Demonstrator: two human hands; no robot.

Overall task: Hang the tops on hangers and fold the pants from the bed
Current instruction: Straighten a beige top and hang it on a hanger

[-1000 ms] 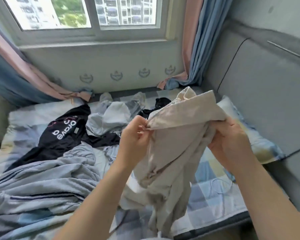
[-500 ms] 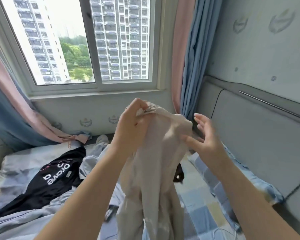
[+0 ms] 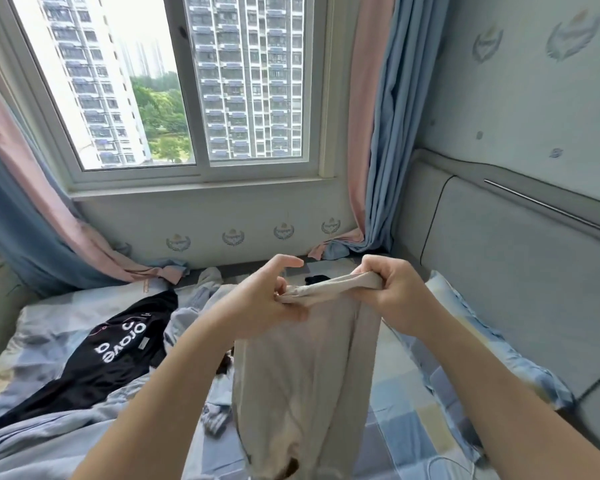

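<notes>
Beige pants [image 3: 305, 375] are hanging below the fingers, right hand [image 3: 392, 289] clenching the top edge, left hand [image 3: 257, 303] pinching it. Folding is likely starting; the legs need aligning next.

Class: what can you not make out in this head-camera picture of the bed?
Head view:
- Beige cloth garment: hem cut off by the bottom edge.
- Black printed T-shirt: lower part hidden under the pale blue quilt.
- Small black item: mostly hidden behind the garment's top edge.
</notes>
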